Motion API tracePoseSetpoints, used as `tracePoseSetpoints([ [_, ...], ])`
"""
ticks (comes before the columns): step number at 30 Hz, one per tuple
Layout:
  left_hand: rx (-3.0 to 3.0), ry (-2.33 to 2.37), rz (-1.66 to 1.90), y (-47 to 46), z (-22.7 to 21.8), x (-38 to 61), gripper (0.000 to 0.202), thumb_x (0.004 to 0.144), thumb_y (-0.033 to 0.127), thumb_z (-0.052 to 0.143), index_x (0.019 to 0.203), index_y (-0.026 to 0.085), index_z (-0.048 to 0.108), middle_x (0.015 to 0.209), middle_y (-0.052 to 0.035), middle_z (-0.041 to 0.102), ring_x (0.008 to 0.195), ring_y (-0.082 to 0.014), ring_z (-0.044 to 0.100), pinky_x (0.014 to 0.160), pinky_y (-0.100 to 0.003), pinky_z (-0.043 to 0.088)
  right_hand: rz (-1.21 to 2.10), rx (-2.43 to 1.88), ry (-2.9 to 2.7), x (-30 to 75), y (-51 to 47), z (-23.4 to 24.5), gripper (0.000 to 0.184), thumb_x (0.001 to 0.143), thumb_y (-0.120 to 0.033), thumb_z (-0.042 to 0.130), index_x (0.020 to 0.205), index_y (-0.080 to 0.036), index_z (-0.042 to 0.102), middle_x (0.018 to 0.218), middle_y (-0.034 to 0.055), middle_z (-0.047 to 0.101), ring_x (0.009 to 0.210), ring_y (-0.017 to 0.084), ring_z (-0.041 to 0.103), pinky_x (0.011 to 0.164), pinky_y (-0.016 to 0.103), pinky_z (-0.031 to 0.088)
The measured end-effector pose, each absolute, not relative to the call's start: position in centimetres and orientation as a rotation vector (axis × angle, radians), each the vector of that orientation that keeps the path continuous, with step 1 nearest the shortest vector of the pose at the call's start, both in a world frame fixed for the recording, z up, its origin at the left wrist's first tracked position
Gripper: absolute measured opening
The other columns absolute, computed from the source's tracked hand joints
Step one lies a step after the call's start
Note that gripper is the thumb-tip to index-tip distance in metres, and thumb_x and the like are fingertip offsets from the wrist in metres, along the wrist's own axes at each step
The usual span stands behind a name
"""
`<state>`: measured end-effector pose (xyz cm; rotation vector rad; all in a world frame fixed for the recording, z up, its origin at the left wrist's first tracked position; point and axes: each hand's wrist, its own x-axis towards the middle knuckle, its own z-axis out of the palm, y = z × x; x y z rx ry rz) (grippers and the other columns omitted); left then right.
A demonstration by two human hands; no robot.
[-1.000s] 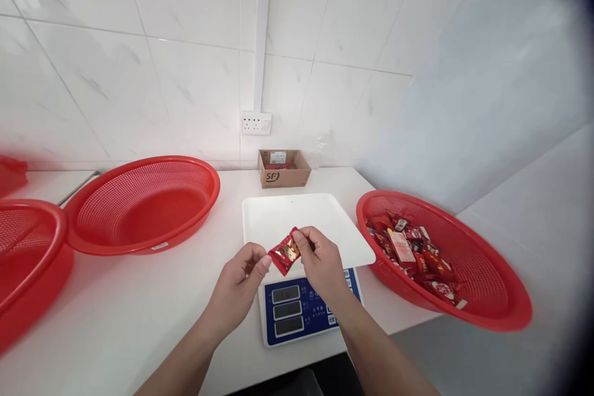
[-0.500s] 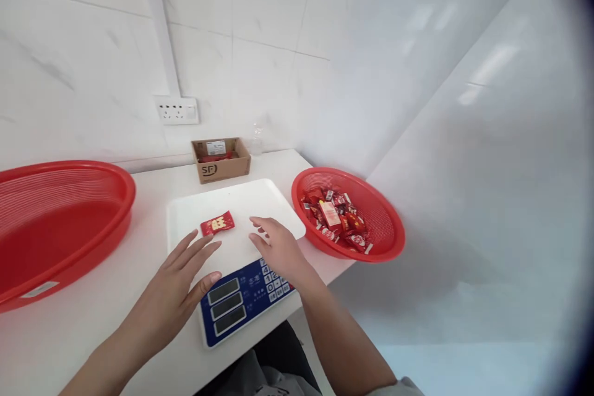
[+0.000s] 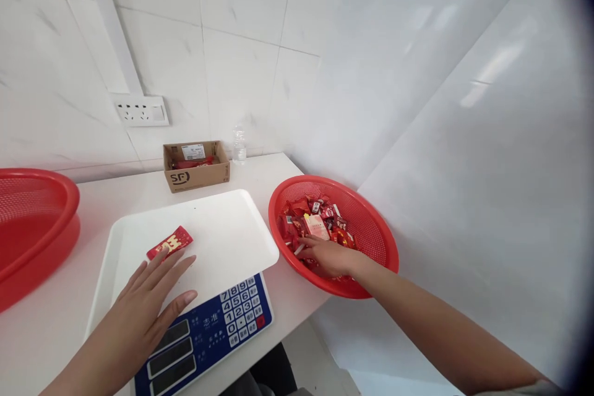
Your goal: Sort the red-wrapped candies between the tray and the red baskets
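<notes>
A red wrapped packet (image 3: 171,242) with pale yellow print lies on the white pan (image 3: 223,229) of a weighing scale. My left hand (image 3: 151,294) is open just over the pan's front left, fingers spread, their tips overlapping the packet's near edge in view; I cannot tell if they touch. On the right, my right hand (image 3: 327,257) reaches into a red plastic basket (image 3: 378,232) of small red packets (image 3: 297,207). Its fingers are loosely apart among the packets beside a pale pink packet (image 3: 316,226); the thumb is hidden.
A blue keypad and display panel (image 3: 208,334) fronts the scale. Behind it stand a cardboard box (image 3: 199,176) with red packets inside and a clear plastic bottle (image 3: 239,145). Another red basket (image 3: 69,210) is at the left. A wall socket (image 3: 140,111) sits above the table.
My right hand has moved from above the scale pan rightward into the basket of packets. My left hand stays over the pan. The view has turned to the right.
</notes>
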<state>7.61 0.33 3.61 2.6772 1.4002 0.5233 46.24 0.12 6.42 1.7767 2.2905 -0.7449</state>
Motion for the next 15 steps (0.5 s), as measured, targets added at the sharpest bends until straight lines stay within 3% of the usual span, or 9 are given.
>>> tracePoseSetpoints([
  [3,2.643,1.398,0.555,0.2,3.1,6.9,0.053,0.088,0.05,0.04,0.138,0.032,0.036,0.143,-0.0011,0.044,0.133,-0.0287,0.034,0.107,-0.053,0.031,-0.638,1.737,2.225,47.4,0.2,5.3,0.059,0.055,-0.011,0.073,0.112,-0.022,0.064,0.132,0.0116,0.049,0.125,0.034,0.039,0.084,0.04,0.047],
  [7,2.603,1.384,0.612,0.2,2.5,5.8,0.054,0.087,0.054,0.04,0.137,0.035,0.037,0.138,-0.0001,0.049,0.132,-0.0292,0.036,0.107,-0.053,0.032,-0.546,1.783,2.179,47.8,0.7,4.2,0.072,0.055,-0.008,0.072,0.123,-0.021,0.053,0.142,0.0147,0.033,0.125,0.035,0.037,0.075,0.035,0.049],
  [15,2.525,1.397,0.574,0.2,2.7,5.5,0.051,0.087,0.052,0.041,0.135,0.037,0.039,0.139,0.0005,0.048,0.132,-0.0306,0.036,0.104,-0.053,0.036,-0.532,1.942,2.222,48.4,2.2,5.5,0.03,0.074,-0.009,0.06,0.102,-0.019,0.061,0.119,0.01,0.055,0.097,0.022,0.059,0.076,0.027,0.044],
])
